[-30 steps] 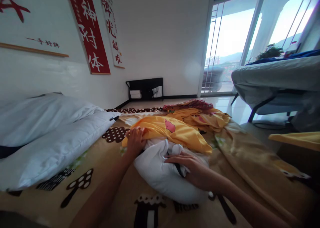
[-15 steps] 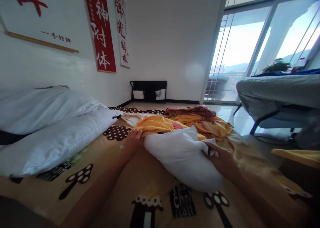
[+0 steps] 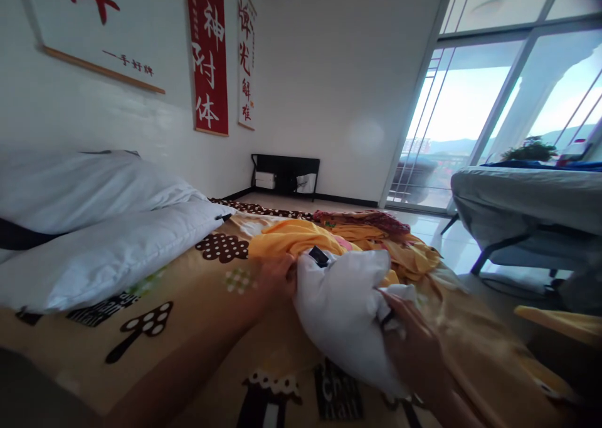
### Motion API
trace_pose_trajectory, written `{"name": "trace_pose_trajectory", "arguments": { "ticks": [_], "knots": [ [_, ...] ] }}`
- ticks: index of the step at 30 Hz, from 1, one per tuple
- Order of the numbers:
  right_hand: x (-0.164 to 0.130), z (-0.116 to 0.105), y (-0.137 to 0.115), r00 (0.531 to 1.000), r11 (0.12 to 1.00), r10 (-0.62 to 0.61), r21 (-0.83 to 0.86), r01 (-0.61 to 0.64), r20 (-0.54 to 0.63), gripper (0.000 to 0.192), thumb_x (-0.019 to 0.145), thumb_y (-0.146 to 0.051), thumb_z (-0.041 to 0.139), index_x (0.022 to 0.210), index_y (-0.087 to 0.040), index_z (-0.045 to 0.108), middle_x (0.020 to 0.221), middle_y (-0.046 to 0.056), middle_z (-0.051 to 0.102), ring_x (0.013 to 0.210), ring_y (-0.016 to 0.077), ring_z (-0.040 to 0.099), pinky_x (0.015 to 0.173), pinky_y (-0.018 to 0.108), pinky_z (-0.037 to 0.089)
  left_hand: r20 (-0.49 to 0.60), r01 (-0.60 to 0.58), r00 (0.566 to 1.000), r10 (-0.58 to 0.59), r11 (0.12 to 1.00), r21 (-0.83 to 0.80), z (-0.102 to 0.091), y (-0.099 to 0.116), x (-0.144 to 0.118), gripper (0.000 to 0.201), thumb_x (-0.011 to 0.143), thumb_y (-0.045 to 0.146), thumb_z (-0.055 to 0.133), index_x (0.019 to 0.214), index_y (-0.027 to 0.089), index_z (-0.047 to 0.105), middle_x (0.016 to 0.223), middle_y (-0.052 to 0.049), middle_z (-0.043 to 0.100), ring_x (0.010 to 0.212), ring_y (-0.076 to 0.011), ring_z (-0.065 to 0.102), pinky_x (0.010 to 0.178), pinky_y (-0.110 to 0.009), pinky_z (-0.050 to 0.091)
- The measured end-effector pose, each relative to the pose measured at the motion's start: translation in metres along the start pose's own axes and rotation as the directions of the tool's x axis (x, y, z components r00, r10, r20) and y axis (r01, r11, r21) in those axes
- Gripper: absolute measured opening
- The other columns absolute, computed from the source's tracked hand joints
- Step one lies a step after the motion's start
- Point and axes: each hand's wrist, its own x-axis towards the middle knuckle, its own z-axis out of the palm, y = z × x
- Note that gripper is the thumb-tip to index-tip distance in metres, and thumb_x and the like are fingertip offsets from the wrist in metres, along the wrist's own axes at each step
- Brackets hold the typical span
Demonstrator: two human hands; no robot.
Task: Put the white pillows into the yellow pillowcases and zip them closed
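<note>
A small white pillow [image 3: 345, 309] is bunched between my two hands above the bed. My left hand [image 3: 279, 276] grips its left edge, fingers curled against the fabric. On the right, my right hand [image 3: 411, 334] is closed on a gathered corner, where a bit of dark material shows between the fingers. A black tag [image 3: 319, 256] sticks up from the pillow's top left. Right behind it lies a crumpled yellow cloth [image 3: 286, 235] with pink patches. Beneath everything spreads a tan patterned blanket [image 3: 197, 334].
Two larger white pillows, a front one [image 3: 126, 246] and a back one [image 3: 94, 180], lie at the left by the wall. A low black rack [image 3: 285, 165] stands against the far wall. At the right is a covered table [image 3: 527, 190], near the glass door [image 3: 451, 114].
Both hands have come closer together, my left one moving right, so the pillow is more bunched. The black tag has come into view. The camera view has shifted slightly.
</note>
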Motion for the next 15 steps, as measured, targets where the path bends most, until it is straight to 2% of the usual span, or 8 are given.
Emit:
{"name": "trace_pose_trajectory", "arguments": {
  "ticks": [1,3,5,7,10,13,15],
  "knots": [
    [-0.004,0.002,-0.008,0.992,0.992,-0.126,-0.010,0.127,0.028,0.056,0.066,-0.014,0.041,0.116,-0.023,0.065,0.115,0.006,0.067,0.106,0.0260,0.061,0.091,0.041,0.050,-0.053,0.065,0.996,-0.068,0.996,-0.060,0.003,0.002,0.004,0.005,0.077,0.019,0.054,0.073,0.019,0.052,0.064,0.001,0.056,0.058,-0.0123,0.050,0.057,-0.024,0.038],
    [-0.010,0.006,-0.024,0.937,0.941,-0.328,-0.040,0.335,0.120,0.067,0.065,-0.007,0.040,0.125,-0.026,0.061,0.120,0.004,0.066,0.106,0.0252,0.059,0.087,0.039,0.052,-0.120,0.191,0.969,-0.214,0.965,-0.177,0.008,0.001,0.014,0.004,0.080,0.023,0.053,0.081,0.019,0.052,0.067,0.001,0.055,0.059,-0.0121,0.050,0.056,-0.023,0.040],
    [-0.013,0.011,-0.039,0.872,0.883,-0.434,-0.083,0.461,0.227,0.074,0.067,-0.003,0.038,0.133,-0.030,0.056,0.124,0.002,0.064,0.101,0.0247,0.059,0.079,0.037,0.054,-0.125,0.260,0.949,-0.289,0.943,-0.210,0.009,-0.008,0.023,0.009,0.081,0.025,0.052,0.088,0.019,0.052,0.072,0.001,0.057,0.062,-0.0125,0.052,0.059,-0.024,0.042],
    [-0.009,0.016,-0.051,0.822,0.851,-0.442,-0.122,0.511,0.360,0.077,0.070,-0.002,0.038,0.140,-0.034,0.047,0.135,0.001,0.057,0.100,0.0245,0.058,0.073,0.035,0.054,-0.091,0.255,0.958,-0.271,0.954,-0.161,0.006,-0.023,0.031,0.011,0.080,0.025,0.053,0.089,0.019,0.053,0.077,0.000,0.059,0.069,-0.0143,0.055,0.067,-0.027,0.045],
    [0.007,0.026,-0.066,0.775,0.853,-0.365,-0.148,0.500,0.515,0.079,0.075,-0.002,0.038,0.147,-0.036,0.034,0.150,-0.001,0.039,0.107,0.0248,0.053,0.070,0.032,0.053,-0.026,0.214,0.976,-0.217,0.973,-0.086,-0.002,-0.044,0.035,0.008,0.078,0.025,0.054,0.082,0.019,0.056,0.083,-0.002,0.062,0.081,-0.0172,0.057,0.078,-0.031,0.045],
    [0.027,0.039,-0.078,0.755,0.876,-0.306,-0.138,0.461,0.579,0.079,0.078,-0.003,0.036,0.149,-0.038,0.027,0.154,-0.004,0.032,0.113,0.0257,0.050,0.072,0.033,0.053,0.012,0.195,0.981,-0.195,0.973,-0.122,-0.006,-0.050,0.032,0.011,0.079,0.029,0.055,0.079,0.018,0.057,0.079,-0.002,0.063,0.075,-0.0155,0.057,0.073,-0.028,0.045],
    [0.038,0.048,-0.086,0.744,0.885,-0.287,-0.131,0.447,0.604,0.075,0.081,-0.004,0.036,0.148,-0.037,0.030,0.154,-0.004,0.032,0.114,0.0266,0.050,0.073,0.035,0.053,0.028,0.199,0.980,-0.197,0.963,-0.184,-0.006,-0.045,0.030,0.015,0.080,0.032,0.055,0.081,0.018,0.057,0.076,0.000,0.063,0.068,-0.0137,0.056,0.066,-0.026,0.044]
  ]
}}
